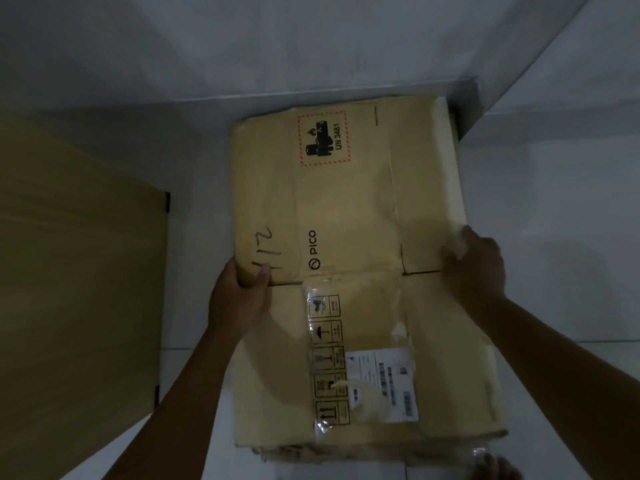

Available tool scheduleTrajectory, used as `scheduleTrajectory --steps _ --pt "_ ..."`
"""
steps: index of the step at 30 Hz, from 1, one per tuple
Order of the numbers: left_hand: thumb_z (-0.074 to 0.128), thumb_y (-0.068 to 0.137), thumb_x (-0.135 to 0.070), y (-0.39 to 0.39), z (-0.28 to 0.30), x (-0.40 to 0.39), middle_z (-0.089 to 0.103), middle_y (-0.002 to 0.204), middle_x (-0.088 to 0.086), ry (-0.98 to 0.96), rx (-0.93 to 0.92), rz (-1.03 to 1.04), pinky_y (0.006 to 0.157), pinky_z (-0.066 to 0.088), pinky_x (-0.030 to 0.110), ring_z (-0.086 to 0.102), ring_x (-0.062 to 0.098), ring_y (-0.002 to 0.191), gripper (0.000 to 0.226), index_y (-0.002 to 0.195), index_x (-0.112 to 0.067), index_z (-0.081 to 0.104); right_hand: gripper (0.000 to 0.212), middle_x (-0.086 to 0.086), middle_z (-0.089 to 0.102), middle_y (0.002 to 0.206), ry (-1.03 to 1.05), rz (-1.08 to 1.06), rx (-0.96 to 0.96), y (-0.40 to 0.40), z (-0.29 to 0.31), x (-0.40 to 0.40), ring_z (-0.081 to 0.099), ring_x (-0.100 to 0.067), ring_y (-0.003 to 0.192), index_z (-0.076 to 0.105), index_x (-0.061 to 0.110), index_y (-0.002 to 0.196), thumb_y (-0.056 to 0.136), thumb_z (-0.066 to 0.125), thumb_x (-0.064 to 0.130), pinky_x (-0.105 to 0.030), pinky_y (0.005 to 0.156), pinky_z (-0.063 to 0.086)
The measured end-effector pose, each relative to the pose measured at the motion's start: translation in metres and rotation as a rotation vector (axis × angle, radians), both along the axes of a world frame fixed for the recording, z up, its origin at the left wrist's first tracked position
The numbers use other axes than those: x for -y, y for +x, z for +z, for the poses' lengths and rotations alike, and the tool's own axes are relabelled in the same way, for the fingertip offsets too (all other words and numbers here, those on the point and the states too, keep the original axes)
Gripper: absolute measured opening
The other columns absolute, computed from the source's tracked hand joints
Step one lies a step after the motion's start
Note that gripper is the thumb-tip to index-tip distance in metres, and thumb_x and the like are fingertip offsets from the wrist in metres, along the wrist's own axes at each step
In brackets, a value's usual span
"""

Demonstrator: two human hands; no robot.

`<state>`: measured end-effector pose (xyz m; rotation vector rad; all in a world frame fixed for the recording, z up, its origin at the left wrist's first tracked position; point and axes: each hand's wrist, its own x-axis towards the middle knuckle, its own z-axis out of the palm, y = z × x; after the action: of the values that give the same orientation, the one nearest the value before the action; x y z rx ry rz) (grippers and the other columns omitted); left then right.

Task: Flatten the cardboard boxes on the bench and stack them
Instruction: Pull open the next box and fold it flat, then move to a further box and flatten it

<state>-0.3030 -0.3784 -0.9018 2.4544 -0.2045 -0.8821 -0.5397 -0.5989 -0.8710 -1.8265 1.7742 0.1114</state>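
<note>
A flattened brown cardboard box (349, 209) lies on the white tiled floor, printed with "PICO", a red-bordered UN 3481 label and a white shipping label. It lies on top of other flattened cardboard, whose edges show along its near and right sides. My left hand (239, 292) grips the box's left edge, thumb on top beside the handwritten "112". My right hand (476, 265) holds the right edge, fingers curled over it. The light is dim.
A wooden bench top (76, 271) fills the left side, its corner close to the box. White walls meet in a corner behind the box, where a dark gap (465, 109) shows. My foot (495, 467) shows at the bottom right on the white floor tiles.
</note>
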Motion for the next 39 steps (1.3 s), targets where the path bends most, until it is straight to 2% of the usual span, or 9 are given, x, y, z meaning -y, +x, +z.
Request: scheduleTrajectory --steps 4,8,10,12,14,18,26,34,39 --pt "0.059 0.075 -0.070 -0.006 0.040 0.008 0.049 0.145 0.009 0.198 0.084 -0.192 0.097 0.050 0.052 0.053 0.037 0.126 0.093 0.147 -0.017 0.035 0.048 -0.017 0.046 0.141 0.067 0.207 -0.204 -0.010 0.050 0.002 0.046 -0.039 0.127 0.041 0.014 0.143 0.099 0.047 0.033 -0.049 0.102 0.041" --pt "0.052 0.095 -0.048 -0.054 0.138 0.015 0.036 0.158 0.003 0.325 0.375 -0.595 0.105 0.044 0.050 0.041 0.030 0.139 0.072 0.158 -0.026 0.024 0.055 -0.004 0.027 0.160 -0.037 0.586 -0.407 -0.017 0.140 -0.030 0.022 -0.027 0.147 0.027 0.025 0.151 0.099 0.038 0.040 -0.052 0.120 0.019" --pt "0.048 0.098 -0.046 -0.074 0.193 0.019 0.025 0.164 0.000 0.371 0.370 -0.742 0.115 0.033 0.053 0.028 0.027 0.148 0.069 0.159 -0.033 0.018 0.056 -0.002 0.019 0.163 -0.053 0.664 -0.412 -0.014 0.192 -0.047 0.013 -0.027 0.151 0.024 0.027 0.153 0.100 0.036 0.040 -0.053 0.121 0.012" --pt "0.045 0.099 -0.045 -0.087 0.256 0.017 0.012 0.168 -0.002 0.444 0.338 -0.834 0.122 0.017 0.055 0.013 0.026 0.154 0.070 0.159 -0.036 0.009 0.055 -0.004 0.021 0.163 -0.086 0.718 -0.388 -0.010 0.253 -0.068 0.014 -0.028 0.151 0.029 0.026 0.152 0.099 0.038 0.039 -0.054 0.121 0.011" --pt "0.044 0.100 -0.044 -0.101 0.325 0.011 0.008 0.169 -0.003 0.445 0.346 -0.842 0.123 0.010 0.055 0.006 0.026 0.155 0.070 0.159 -0.037 0.008 0.052 -0.008 0.039 0.155 -0.141 0.740 -0.333 -0.008 0.315 -0.091 0.030 -0.032 0.146 0.047 0.023 0.144 0.094 0.052 0.038 -0.057 0.117 0.022" --pt "0.044 0.098 -0.036 -0.119 0.466 -0.017 0.018 0.165 -0.001 0.426 0.397 -0.775 0.121 0.016 0.057 0.011 0.029 0.154 0.065 0.157 -0.034 0.018 0.048 -0.008 0.058 0.139 -0.147 0.725 -0.195 -0.007 0.442 -0.136 0.048 -0.034 0.134 0.064 0.019 0.127 0.081 0.069 0.034 -0.059 0.107 0.037" --pt "0.056 0.086 -0.036 -0.146 0.702 -0.130 0.057 0.139 -0.003 0.344 0.460 -0.421 0.098 0.046 0.046 0.054 0.024 0.125 0.052 0.137 -0.032 0.052 0.053 -0.001 0.029 0.160 -0.098 0.945 -0.032 0.009 0.651 -0.221 0.019 -0.029 0.149 0.036 0.024 0.150 0.099 0.033 0.039 -0.050 0.119 0.021" --pt "0.055 0.083 -0.046 -0.081 0.782 -0.309 0.057 0.137 -0.016 0.360 0.607 0.076 0.097 0.048 0.040 0.053 0.014 0.126 0.054 0.137 -0.043 0.053 0.057 -0.006 0.055 0.142 -0.304 1.336 0.228 0.139 0.766 -0.359 0.044 -0.032 0.136 0.056 0.023 0.137 0.088 0.033 0.037 -0.053 0.109 0.036" --pt "0.050 0.088 -0.049 0.007 0.824 -0.451 0.054 0.142 -0.016 0.380 0.707 0.250 0.100 0.046 0.041 0.049 0.015 0.131 0.053 0.141 -0.043 0.048 0.054 0.000 0.028 0.161 -0.348 1.536 0.281 0.247 0.808 -0.506 0.018 -0.029 0.150 0.031 0.031 0.152 0.099 0.034 0.042 -0.051 0.121 0.016"
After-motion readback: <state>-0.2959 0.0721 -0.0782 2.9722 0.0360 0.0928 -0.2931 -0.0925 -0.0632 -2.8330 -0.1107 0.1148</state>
